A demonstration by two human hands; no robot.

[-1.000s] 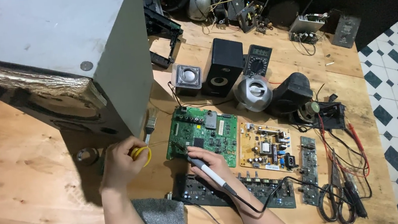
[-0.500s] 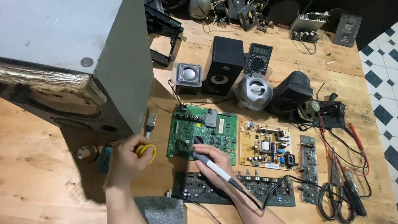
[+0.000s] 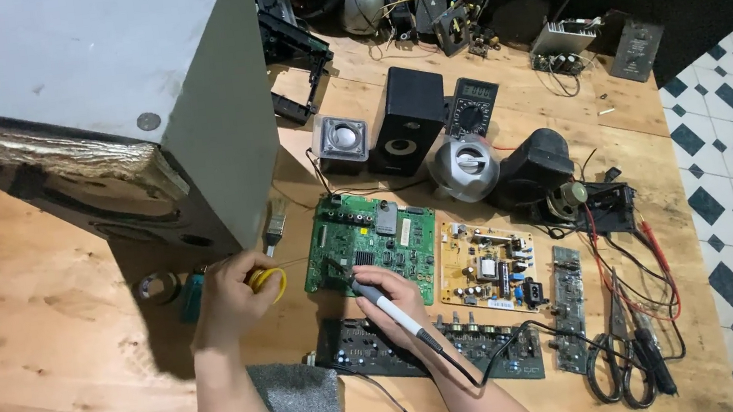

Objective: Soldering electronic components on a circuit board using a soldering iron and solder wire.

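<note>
Around the right hand [image 3: 393, 291], which is closed on a soldering iron [image 3: 393, 310] with its tip down on the green circuit board [image 3: 371, 244], lie a yellow board [image 3: 489, 267] just to the right and a dark board [image 3: 375, 349] under the wrist. The left hand [image 3: 233, 292] is closed around a yellow ring [image 3: 269, 283]; a big grey speaker box [image 3: 94, 109] looms just above it. Since half a second ago, both hands have barely shifted.
</note>
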